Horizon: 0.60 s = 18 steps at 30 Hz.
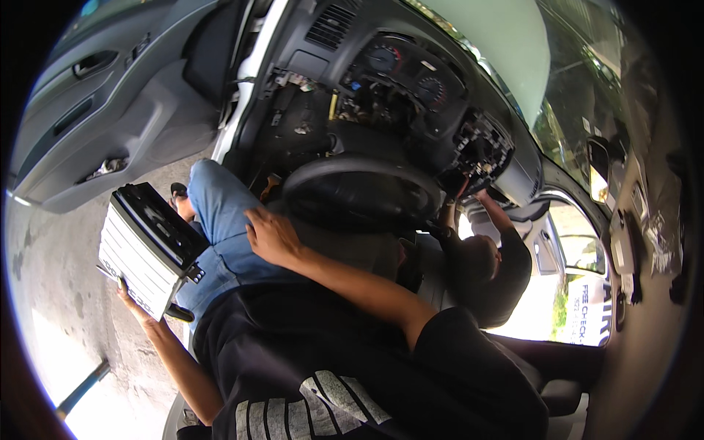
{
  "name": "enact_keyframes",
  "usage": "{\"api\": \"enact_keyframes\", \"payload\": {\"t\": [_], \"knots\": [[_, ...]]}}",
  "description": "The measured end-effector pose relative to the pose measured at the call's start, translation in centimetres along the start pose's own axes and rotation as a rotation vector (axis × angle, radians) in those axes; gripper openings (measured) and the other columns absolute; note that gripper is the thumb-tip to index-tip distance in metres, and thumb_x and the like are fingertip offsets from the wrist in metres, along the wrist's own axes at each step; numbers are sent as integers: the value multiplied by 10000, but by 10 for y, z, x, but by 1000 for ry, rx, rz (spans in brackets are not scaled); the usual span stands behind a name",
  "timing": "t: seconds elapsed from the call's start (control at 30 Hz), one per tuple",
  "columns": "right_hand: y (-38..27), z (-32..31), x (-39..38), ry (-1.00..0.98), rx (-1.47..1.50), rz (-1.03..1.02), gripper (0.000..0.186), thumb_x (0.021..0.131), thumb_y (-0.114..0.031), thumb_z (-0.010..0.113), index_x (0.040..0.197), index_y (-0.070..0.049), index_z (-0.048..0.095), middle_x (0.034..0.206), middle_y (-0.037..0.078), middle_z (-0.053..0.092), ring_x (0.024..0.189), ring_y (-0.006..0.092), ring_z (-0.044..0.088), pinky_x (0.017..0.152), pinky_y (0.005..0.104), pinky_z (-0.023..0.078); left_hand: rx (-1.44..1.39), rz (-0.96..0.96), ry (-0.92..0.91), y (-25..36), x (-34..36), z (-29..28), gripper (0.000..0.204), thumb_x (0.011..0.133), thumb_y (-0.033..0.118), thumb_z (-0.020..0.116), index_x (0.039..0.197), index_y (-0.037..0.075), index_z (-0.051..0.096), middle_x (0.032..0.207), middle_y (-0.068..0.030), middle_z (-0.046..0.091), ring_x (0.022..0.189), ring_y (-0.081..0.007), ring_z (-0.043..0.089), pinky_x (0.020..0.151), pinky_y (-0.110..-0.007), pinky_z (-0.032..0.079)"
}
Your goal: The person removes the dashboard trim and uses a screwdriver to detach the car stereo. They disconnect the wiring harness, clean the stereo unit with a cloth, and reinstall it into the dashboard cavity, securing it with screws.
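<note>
Plainly gripped black-fronted boxy unit (143, 257) in left hand (143, 309), well left of steering wheel (352, 168), with long axis aslant and front toward wheel; had right hand (275, 236) loosely curled, apparently empty, between unit and wheel, nearer wheel.

Left grip (136, 306) clasped, out to the side; right grip (276, 239) loosely curled.

The floor (62, 268) is grey, blotched with dark stains (86, 339) and glaring white toward the lower left, where a bluish bar (83, 389) reaches across it, lying or raised I cannot tell, while farther up a foot (188, 211) in a dark sandal (178, 189) shows against it.
</note>
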State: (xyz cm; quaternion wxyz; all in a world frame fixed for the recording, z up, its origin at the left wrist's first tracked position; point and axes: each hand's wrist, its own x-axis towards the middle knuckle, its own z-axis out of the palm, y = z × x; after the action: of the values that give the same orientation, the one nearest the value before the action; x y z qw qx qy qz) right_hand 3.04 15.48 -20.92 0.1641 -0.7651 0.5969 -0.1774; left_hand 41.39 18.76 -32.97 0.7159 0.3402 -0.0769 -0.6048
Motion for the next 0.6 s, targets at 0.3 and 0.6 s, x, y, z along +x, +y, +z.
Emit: {"api": "enact_keyframes", "payload": {"t": [0.3, 0.6], "knots": [[69, -26, -141, -178, -21, 703, 530, 1046, -440, 516, 1370, -31, 607, 1305, 246, 655, 1221, 411, 625, 1064, 455, 486, 12, -41, -279, -31, -13, 56, 688, 994, 472, 585, 1417, -68, 517, 1274, -241, 673, 993, -303, 745, 813, -416, 665], [152, -18, -263, -426, 1001, 1406, 653, 1064, -551, 460, 1510, -76, 498, 1506, 160, 539, 1364, 317, 525, 1119, 557, 423, 747, 929, -395, -23, -19, 74, 601, 1003, 396, 587, 1462, 18, 504, 1384, -212, 605, 1164, -316, 676, 948, -448, 606]]}}
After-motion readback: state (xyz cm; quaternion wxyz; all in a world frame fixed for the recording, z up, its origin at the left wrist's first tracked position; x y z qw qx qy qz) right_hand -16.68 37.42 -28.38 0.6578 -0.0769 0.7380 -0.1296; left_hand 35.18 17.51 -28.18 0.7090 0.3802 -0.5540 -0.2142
